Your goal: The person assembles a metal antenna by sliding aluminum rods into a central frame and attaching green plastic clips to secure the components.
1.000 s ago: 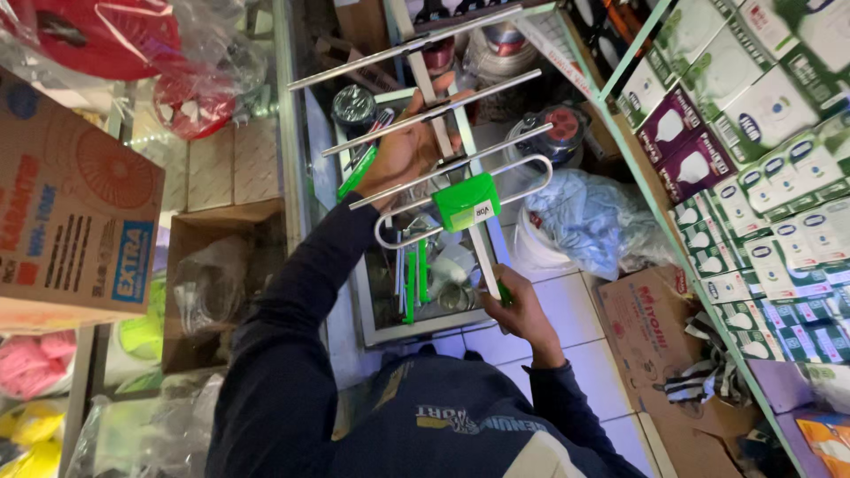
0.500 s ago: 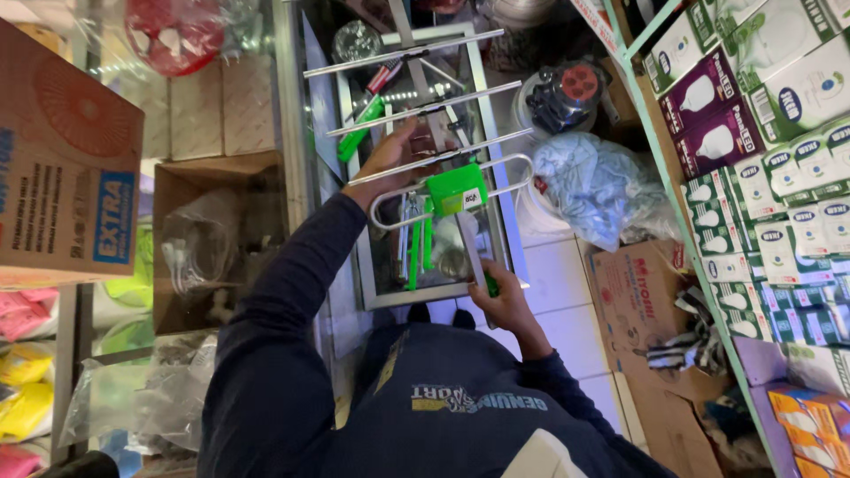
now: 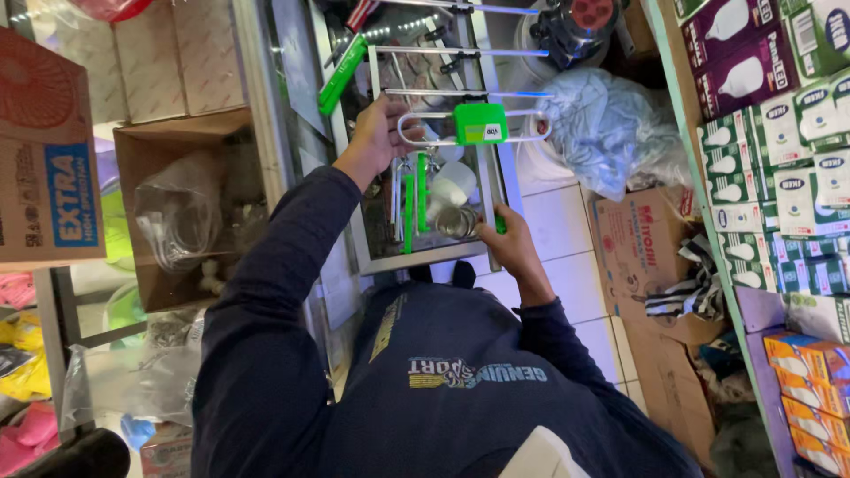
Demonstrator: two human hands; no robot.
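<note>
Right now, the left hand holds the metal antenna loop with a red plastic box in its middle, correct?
Not quite: the plastic box on the loop is green, not red, as the head view shows. The left hand does hold the metal antenna loop.

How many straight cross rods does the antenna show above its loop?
3: one rod just above the loop by the left hand, one higher, one at the top edge; more may be out of frame.

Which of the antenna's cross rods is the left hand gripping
The left hand grips the looped rod carrying the green box; the straight rods beyond it are untouched.
</note>
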